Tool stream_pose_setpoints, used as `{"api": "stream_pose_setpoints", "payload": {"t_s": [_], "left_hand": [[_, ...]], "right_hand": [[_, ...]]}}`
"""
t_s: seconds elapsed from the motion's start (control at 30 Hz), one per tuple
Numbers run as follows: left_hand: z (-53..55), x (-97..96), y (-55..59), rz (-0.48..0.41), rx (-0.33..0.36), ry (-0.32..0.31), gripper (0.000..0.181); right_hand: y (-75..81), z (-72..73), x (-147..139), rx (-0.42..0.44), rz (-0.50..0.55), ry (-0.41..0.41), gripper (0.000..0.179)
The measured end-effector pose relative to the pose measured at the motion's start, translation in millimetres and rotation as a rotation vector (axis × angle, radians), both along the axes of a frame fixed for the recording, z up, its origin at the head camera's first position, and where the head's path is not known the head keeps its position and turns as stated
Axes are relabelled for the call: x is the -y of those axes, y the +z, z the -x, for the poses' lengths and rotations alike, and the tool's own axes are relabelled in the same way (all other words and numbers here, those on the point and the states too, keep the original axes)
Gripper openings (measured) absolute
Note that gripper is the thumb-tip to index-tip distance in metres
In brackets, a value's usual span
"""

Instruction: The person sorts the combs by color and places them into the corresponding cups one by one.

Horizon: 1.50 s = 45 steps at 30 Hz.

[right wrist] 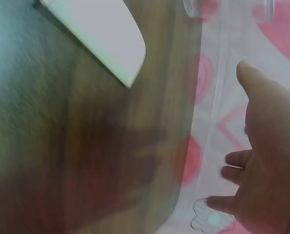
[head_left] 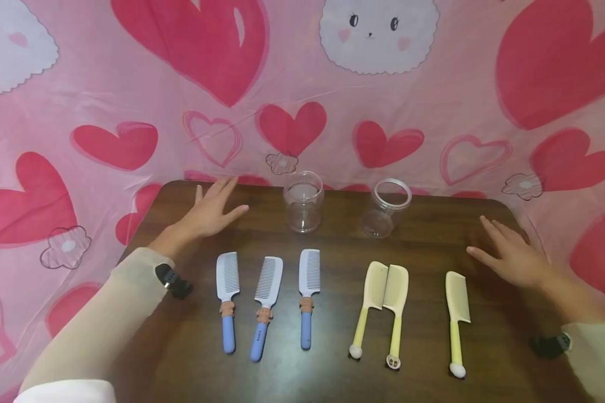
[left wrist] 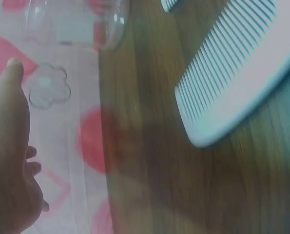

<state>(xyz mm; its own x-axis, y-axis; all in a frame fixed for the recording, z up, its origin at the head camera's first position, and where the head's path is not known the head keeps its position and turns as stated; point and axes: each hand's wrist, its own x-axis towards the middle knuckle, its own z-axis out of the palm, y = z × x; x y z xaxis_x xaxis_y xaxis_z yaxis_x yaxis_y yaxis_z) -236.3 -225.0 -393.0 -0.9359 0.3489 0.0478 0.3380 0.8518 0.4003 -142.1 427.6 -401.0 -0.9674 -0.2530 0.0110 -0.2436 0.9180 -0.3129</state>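
Note:
My left hand [head_left: 209, 212] is spread over the table's far left part, fingers straight and holding nothing. Over the right side, my right hand [head_left: 509, 254] is likewise extended and holds nothing. Between them lie three blue combs with brown figures: a left one [head_left: 227, 302], a middle one [head_left: 266, 308] and a right one [head_left: 309, 299]. Two yellow combs, one [head_left: 370, 302] beside another [head_left: 396, 308], have their teeth facing and touching or nearly so. A third yellow comb [head_left: 457, 319] lies nearest my right hand. The left wrist view shows a pale comb [left wrist: 247, 73] close up.
Two clear jars stand at the back of the dark wooden table [head_left: 333, 380]: a rounded one [head_left: 303, 204] on the left and a tilted-looking one with a pale rim [head_left: 385, 210] on the right. A pink heart-patterned cloth [head_left: 292, 73] hangs behind the table.

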Motion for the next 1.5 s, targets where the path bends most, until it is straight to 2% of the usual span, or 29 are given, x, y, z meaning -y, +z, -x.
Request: {"api": "stream_pose_setpoints", "payload": {"t_s": [0.13, 0.3, 0.43, 0.53, 0.73, 0.9, 1.13, 1.3, 1.5], "left_hand": [[4.6, -22.9, -0.5, -0.09, 0.015, -0.044, 0.088], [9.5, -48.9, 0.0, -0.208, 0.058, -0.066, 0.09], [13.4, -68.3, -1.4, -0.302, 0.094, -0.074, 0.091], [17.7, -81.4, -5.6, -0.36, 0.094, -0.078, 0.092], [24.8, -102.2, -12.9, -0.476, 0.097, -0.039, 0.1], [29.2, -114.3, -16.9, -0.541, 0.102, -0.031, 0.105], [34.5, -122.9, -23.1, -0.596, 0.096, -0.032, 0.11], [37.1, -126.8, -26.6, -0.618, 0.103, -0.011, 0.115], [39.3, -132.6, -30.0, -0.642, 0.101, -0.016, 0.114]], "right_hand": [[-6.8, -8.5, 9, 0.126, 0.077, -0.012, 0.088], [-16.6, -18.3, 20, 0.219, 0.069, -0.066, 0.088], [-24.6, -25.7, 27, 0.213, 0.045, -0.101, 0.083], [-29.8, -29.0, 30, 0.204, 0.042, -0.122, 0.081], [-38.4, -29.2, 36, 0.131, 0.043, -0.115, 0.07], [-41.0, -29.4, 39, 0.117, 0.036, -0.139, 0.068], [-36.9, -27.3, 47, 0.21, 0.069, -0.218, 0.076], [-36.5, -27.4, 51, 0.313, 0.182, -0.286, 0.072], [-37.5, -26.7, 52, 0.369, 0.311, -0.303, 0.051]]}}
